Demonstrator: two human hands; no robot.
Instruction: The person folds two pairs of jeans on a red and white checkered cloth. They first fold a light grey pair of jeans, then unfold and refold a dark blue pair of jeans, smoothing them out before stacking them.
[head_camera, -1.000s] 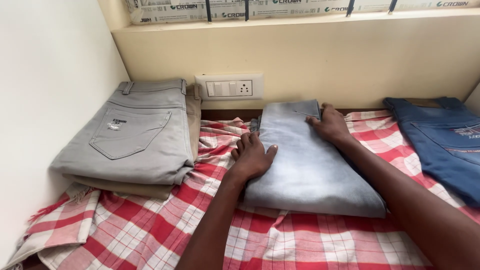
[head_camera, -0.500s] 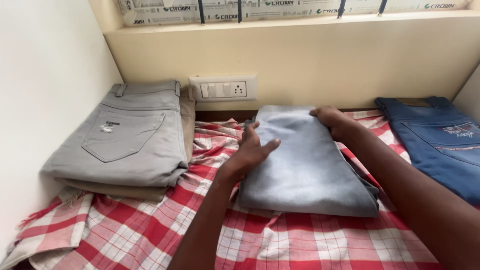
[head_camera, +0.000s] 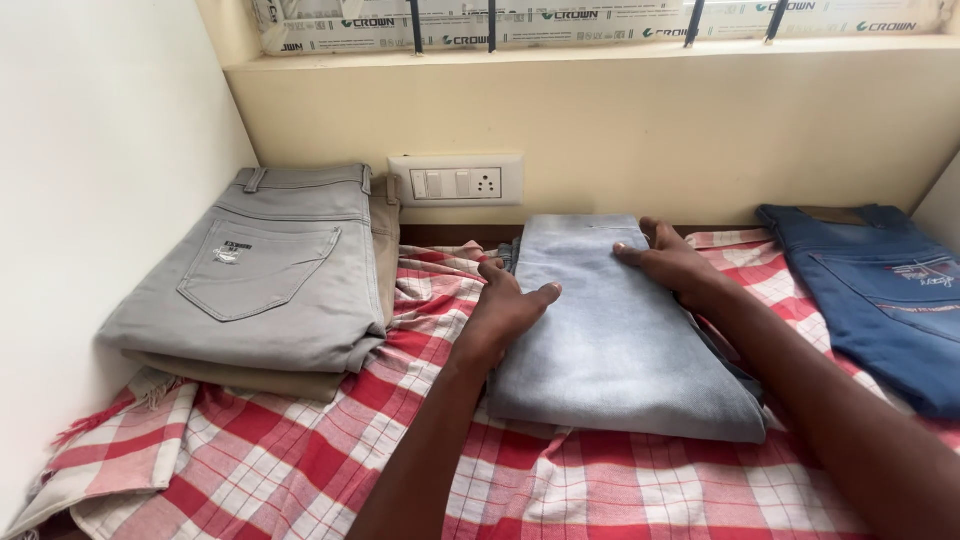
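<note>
Folded light-grey jeans lie at the centre of a red-and-white checked cloth. To their left, grey trousers top a beige pair; dark blue jeans lie at the right. Left hand, fingers spread, rests flat on the folded jeans' left edge; right hand presses flat near their top. A wall socket sits behind.

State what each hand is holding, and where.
Nothing is gripped. The left hand rests flat on the folded light-blue jeans at their left edge; the right hand presses their upper right edge.
</note>
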